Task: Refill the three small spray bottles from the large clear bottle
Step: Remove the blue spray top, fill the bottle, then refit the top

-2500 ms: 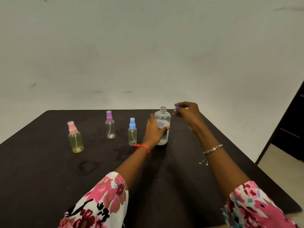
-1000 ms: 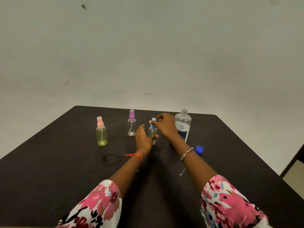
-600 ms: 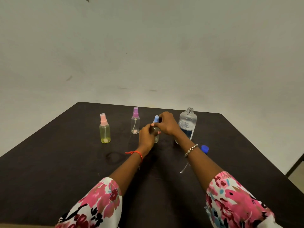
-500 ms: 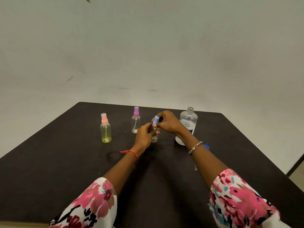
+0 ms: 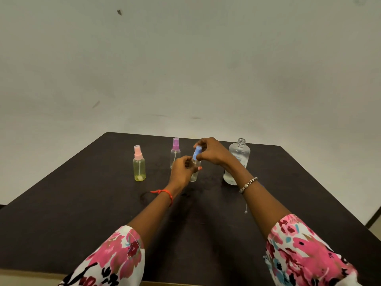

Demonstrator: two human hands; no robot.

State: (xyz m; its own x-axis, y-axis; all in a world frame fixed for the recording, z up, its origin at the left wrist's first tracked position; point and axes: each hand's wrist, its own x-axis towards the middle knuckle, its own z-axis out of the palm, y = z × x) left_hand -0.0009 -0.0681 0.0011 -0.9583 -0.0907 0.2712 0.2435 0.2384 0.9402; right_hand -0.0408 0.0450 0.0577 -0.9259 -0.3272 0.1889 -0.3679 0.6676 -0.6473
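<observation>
Three small spray bottles stand in a row on the dark table (image 5: 82, 213). The pink-topped yellowish bottle (image 5: 139, 165) is on the left and the purple-topped clear bottle (image 5: 175, 151) is behind the middle. My left hand (image 5: 182, 171) grips the body of the blue-topped spray bottle (image 5: 194, 176). My right hand (image 5: 212, 151) pinches its blue spray top (image 5: 197, 152), which sits tilted. The large clear bottle (image 5: 237, 162) stands uncapped to the right, partly behind my right wrist.
A wet ring mark (image 5: 146, 198) lies on the table in front of the pink-topped bottle. The table's far edge meets a plain pale wall (image 5: 185, 69). Floral sleeves cover both upper arms near the table's front edge.
The large bottle's blue cap was set down on the table and is hidden now by my right arm. Both hands moved to the blue-topped spray bottle, and its top now sits tilted.
</observation>
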